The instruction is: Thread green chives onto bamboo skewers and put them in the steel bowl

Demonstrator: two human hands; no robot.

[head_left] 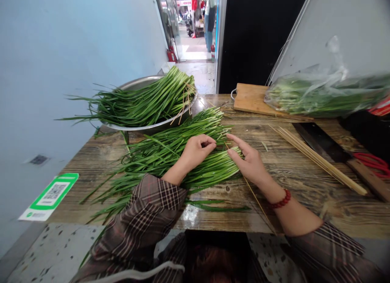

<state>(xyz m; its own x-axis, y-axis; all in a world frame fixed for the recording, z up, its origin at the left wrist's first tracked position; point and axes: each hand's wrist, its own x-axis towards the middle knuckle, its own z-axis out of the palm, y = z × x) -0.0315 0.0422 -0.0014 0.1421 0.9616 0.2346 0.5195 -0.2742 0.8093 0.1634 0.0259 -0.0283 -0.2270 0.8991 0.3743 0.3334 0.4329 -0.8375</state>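
Thumb and forefinger of the right hand (251, 163) stand parted, a thin straw-coloured stick (256, 199) slanting from there toward the tabletop's near edge. Knuckles up, the left hand (196, 151) brings thumb and forefinger tips together, on what I can't tell. Both forearms angle inward from the near edge over long green chives with pale stems (210, 171), spread mid-tabletop. Toward its far left corner, a round steel basin (135, 85) holds more.

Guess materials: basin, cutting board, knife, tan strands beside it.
Basin: metal, probably stainless steel; smooth grey shine.
Cutting board: likely wood, smooth; warm tan colour.
Knife: dark blade, likely steel; brown handle, apparently wood.
Tan strands: dry plant stems or split bamboo; straight, thin.
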